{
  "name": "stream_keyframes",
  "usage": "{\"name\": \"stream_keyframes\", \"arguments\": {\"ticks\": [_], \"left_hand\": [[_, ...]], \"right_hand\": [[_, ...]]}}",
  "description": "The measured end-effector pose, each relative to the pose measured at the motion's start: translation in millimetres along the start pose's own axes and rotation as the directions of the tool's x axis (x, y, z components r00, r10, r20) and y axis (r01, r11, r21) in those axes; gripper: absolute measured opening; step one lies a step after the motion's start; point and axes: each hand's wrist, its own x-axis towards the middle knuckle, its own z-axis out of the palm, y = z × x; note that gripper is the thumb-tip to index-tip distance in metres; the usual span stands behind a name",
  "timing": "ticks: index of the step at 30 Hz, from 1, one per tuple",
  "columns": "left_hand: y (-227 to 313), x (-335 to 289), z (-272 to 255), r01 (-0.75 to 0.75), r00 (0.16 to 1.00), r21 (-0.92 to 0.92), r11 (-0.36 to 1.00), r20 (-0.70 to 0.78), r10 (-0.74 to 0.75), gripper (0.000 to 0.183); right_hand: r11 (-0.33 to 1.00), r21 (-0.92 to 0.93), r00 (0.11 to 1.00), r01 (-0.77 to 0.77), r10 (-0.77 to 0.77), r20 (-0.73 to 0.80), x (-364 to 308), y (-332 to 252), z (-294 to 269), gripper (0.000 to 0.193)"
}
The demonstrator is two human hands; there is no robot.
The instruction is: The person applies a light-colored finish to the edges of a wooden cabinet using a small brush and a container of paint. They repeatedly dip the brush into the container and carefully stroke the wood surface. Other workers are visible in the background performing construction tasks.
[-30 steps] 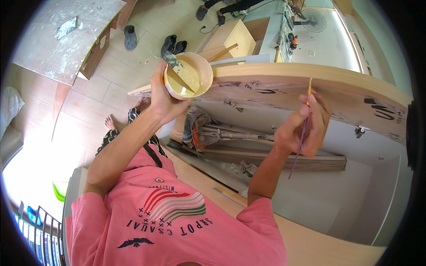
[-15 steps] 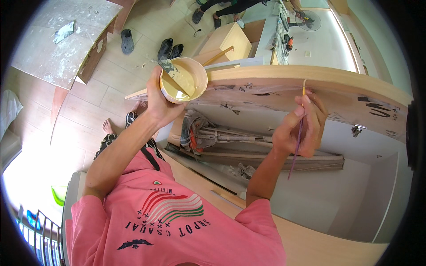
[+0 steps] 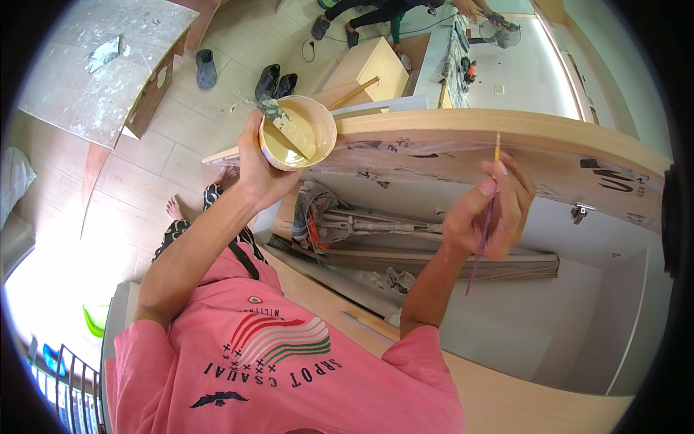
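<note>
My left hand (image 3: 260, 163) grips a round tub (image 3: 325, 129) of cream-yellow paint, tilted so its inside shows. A stained putty knife (image 3: 292, 136) leans in the tub, its blade end in the paint. In a pinch of fingers and thumb, my right hand (image 3: 500, 206) holds a thin paintbrush (image 3: 480, 253) with a purple handle, its bristles upward. The brush tip is close to the top edge of a pale wooden cabinet door (image 3: 426, 121); whether it touches I cannot tell. Plastic film with dark print covers the door's near face.
Below the door, an open cabinet holds a folded metal stand (image 3: 383, 228) and a long grey strip (image 3: 506, 265). A metal hinge (image 3: 580, 211) sits at the right. Beyond are a spattered table (image 3: 79, 79), dark shoes (image 3: 267, 81), a wooden box (image 3: 372, 72) and another person's legs (image 3: 369, 16).
The brush's bristles, bent at the door edge before, now stand straight, and my right hand has shifted slightly. My left hand and tub stay nearly still. The person beyond has moved.
</note>
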Motion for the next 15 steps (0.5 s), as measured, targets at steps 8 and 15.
{"name": "stream_keyframes", "arguments": {"ticks": [8,15], "left_hand": [[-0.5,-1.6,3.7,-0.016,1.0,-0.059,0.998,0.004,0.016,0.071],[0.1,0.5,-1.4,0.012,1.0,-0.046,0.999,0.022,-0.011,0.069]], "right_hand": [[0.998,-0.048,0.989,0.039,-0.032,0.142,-1.5,0.8,-0.1,0.021],[0.995,-0.095,0.999,0.03,-0.029,0.017,1.0,-0.7,-3.7,0.021]]}}
